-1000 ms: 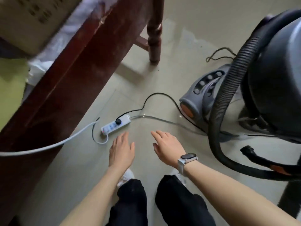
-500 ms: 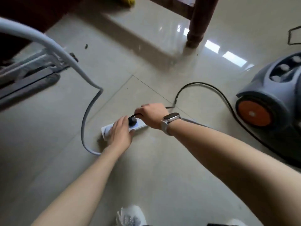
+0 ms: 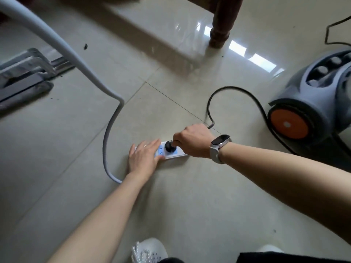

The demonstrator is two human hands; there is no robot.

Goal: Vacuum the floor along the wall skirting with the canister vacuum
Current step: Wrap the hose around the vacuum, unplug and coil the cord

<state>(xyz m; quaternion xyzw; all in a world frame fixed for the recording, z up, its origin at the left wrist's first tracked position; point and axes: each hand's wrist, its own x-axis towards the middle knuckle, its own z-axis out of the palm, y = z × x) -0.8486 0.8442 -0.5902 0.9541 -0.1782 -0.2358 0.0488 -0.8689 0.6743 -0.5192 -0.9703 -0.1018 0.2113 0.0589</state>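
A white power strip (image 3: 175, 154) lies on the tiled floor at the centre. My left hand (image 3: 143, 158) presses flat on its left end with straight fingers. My right hand (image 3: 193, 140), with a watch on the wrist, pinches the black plug (image 3: 169, 146) seated in the strip. The plug's black cord (image 3: 235, 90) loops right to the grey canister vacuum (image 3: 315, 103) with an orange wheel, at the right edge. The vacuum's hose and nozzle are out of view.
The strip's thick grey cable (image 3: 106, 133) curves up to the top left. A dark wooden furniture leg (image 3: 220, 27) stands at the top. Metal rails (image 3: 22, 76) lie on the floor at left. My white shoe (image 3: 148, 250) is at the bottom.
A second ago both hands hovered open above the strip. Since then I have crouched closer; my left hand came down on the strip and my right hand took hold of the plug.
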